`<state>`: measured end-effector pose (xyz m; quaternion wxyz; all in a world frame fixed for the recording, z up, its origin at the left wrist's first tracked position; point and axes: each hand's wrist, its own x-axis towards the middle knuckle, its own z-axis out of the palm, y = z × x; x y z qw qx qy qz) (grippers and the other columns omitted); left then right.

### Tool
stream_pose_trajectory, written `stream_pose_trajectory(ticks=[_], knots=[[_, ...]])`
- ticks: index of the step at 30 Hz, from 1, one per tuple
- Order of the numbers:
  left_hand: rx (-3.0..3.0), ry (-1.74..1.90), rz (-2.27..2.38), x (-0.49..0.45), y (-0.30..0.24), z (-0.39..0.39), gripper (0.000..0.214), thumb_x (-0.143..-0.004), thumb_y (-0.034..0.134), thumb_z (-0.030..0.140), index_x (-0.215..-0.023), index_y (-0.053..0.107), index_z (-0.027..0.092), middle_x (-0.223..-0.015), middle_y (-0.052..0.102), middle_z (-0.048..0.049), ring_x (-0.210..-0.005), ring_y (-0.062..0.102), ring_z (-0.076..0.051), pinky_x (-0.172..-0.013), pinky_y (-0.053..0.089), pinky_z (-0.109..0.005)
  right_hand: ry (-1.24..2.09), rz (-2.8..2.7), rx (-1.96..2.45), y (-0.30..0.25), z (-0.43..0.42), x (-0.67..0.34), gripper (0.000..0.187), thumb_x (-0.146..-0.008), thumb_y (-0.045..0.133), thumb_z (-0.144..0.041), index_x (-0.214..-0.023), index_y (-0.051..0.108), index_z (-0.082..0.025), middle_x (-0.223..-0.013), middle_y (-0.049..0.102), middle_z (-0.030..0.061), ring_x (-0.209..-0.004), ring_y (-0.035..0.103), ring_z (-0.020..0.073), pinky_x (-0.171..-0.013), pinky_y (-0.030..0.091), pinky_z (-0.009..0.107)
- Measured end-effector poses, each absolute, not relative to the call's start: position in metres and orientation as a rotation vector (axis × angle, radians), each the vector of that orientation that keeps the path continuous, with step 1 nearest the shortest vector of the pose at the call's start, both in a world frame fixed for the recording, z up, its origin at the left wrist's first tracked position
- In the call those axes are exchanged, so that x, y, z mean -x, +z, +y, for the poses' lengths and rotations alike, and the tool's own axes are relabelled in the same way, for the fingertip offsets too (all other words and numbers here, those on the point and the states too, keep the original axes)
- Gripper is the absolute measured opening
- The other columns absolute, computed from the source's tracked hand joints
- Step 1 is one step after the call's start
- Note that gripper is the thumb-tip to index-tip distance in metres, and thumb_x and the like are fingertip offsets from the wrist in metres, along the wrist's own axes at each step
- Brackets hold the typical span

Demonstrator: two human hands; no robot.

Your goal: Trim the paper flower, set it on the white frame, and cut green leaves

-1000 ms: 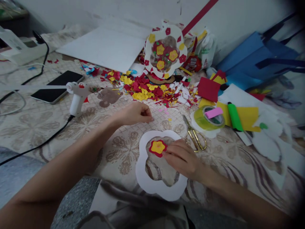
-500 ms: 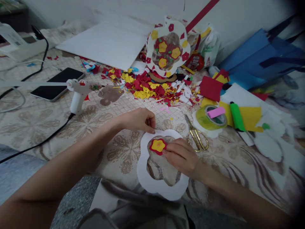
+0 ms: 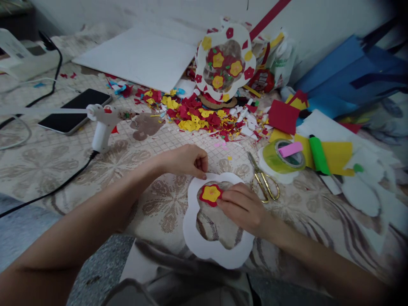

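Note:
A white flower-shaped paper frame (image 3: 191, 233) lies near the table's front edge, with a clear-looking middle through which the cloth shows. My right hand (image 3: 244, 208) pinches the right side of a red and yellow paper flower (image 3: 211, 194) over the upper part of that middle. At the frame's top edge, my left hand (image 3: 188, 160) is closed, its fingers curled and its thumb against the rim. Gold-handled scissors (image 3: 264, 180) lie just beyond my right hand. I cannot tell whether the flower is stuck down.
A decorated flower-shaped piece (image 3: 200, 46) stands at the back behind heaped paper scraps (image 3: 191, 114). On the left are a white glue gun (image 3: 101, 127) with its cord and a phone (image 3: 76, 111). Yellow tape (image 3: 272, 158), a green roll (image 3: 319, 155) and a blue bag (image 3: 334, 68) are on the right.
Both hands, the frame and the paper flower stay nearly in place. The view shifts very slightly.

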<state>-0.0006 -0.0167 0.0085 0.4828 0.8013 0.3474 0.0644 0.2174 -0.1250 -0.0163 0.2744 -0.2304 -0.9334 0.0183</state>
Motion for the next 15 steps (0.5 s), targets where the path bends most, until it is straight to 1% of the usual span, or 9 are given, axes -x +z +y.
stream_pose_trajectory(ticks=[7, 15], knots=[[-1.958, 0.167, 0.832, 0.0008, 0.0063, -0.016, 0.014, -0.065, 0.069, 0.022, -0.076, 0.064, 0.014, -0.063, 0.064, 0.0012, -0.059, 0.054, -0.01, -0.058, 0.041, -0.022, 0.04, -2.536, 0.619, -0.0182, -0.1236, -0.2187, 0.011, -0.089, 0.053, -0.01, -0.094, 0.062, -0.014, -0.086, 0.062, 0.007, -0.081, 0.053, 0.0195, -0.07, 0.048, 0.034], [-1.955, 0.172, 0.827, 0.001, 0.0066, -0.0157, 0.014, -0.064, 0.069, 0.021, -0.075, 0.064, 0.014, -0.062, 0.063, 0.0017, -0.057, 0.053, -0.009, -0.058, 0.041, -0.022, 0.038, -2.661, 0.681, -0.0156, -0.1233, -0.222, 0.016, -0.093, 0.047, -0.012, -0.098, 0.062, -0.014, -0.094, 0.062, 0.0089, -0.086, 0.053, 0.0209, -0.076, 0.047, 0.037]])
